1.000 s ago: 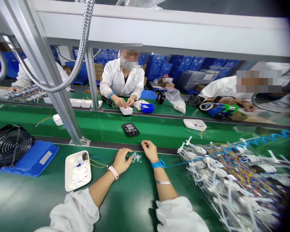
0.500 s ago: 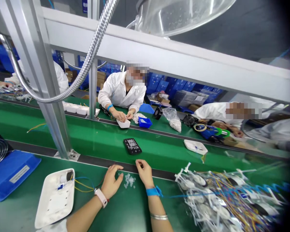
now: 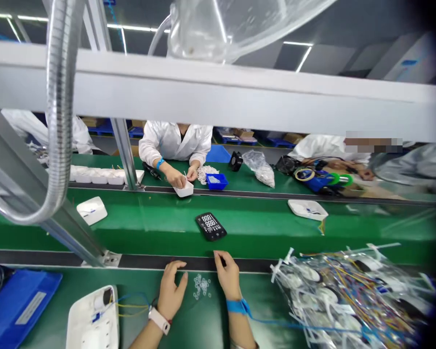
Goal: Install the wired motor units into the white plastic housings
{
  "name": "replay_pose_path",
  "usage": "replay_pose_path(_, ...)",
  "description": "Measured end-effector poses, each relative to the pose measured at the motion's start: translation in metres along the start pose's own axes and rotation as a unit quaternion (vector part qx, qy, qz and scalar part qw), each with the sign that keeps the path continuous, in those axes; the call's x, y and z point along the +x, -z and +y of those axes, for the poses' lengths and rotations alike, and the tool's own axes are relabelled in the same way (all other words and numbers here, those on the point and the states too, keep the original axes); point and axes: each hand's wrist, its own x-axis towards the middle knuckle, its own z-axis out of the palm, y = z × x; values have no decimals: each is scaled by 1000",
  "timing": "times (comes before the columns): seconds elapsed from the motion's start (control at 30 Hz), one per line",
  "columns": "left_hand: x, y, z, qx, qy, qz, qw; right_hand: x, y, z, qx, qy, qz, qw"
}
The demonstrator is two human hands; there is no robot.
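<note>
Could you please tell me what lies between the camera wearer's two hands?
In the head view, a scatter of small translucent rings lies on the green tabletop between the left hand and right hand.

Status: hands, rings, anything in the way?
Left hand open. Right hand curled, grip unclear. Small rings loose on green table between them. Possible snag: wires from white tray run toward left hand.

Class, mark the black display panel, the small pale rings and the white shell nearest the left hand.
Black display panel [image 3: 211, 226], head view: middle of its face.
Small pale rings [image 3: 202, 285], head view: cluster's middle.
White shell [image 3: 86, 329], head view: inner floor.
</note>
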Motion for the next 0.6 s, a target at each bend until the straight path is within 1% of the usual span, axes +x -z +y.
replay_pose_path(0.03,3,-1,-1,-9,15,21,1000,1,0,1,0,-7,19,1000)
replay_pose_path(0.07,6,-3,-2,-24,36,45,998,1,-1,2,-5,-8,24,1000)
replay_pose_path(0.13,10,-6,-5,-56,83,90,991,1,-1,2,-29,3,2,1000)
replay_pose_path(0.2,9,-9,-7,-65,117,107,985,-3,-1,2,-61,24,-31,997)
replay_pose_path(0.27,4,-11,-7,-45,129,107,985,-9,-1,2,-92,39,-50,994)
replay_pose_path(0.33,-2,-12,-6,-12,114,112,987,-16,-3,3,-119,43,-52,991)
replay_pose_path(0.43,-9,-12,-6,44,58,118,990,-22,-6,6,-149,47,-56,986)
replay_pose_path(0.53,-10,-10,-8,100,18,96,990,-23,-7,7,-161,45,-72,983)
replay_pose_path(0.6,-9,-8,-8,142,7,77,987,-22,-7,5,-160,38,-79,983)
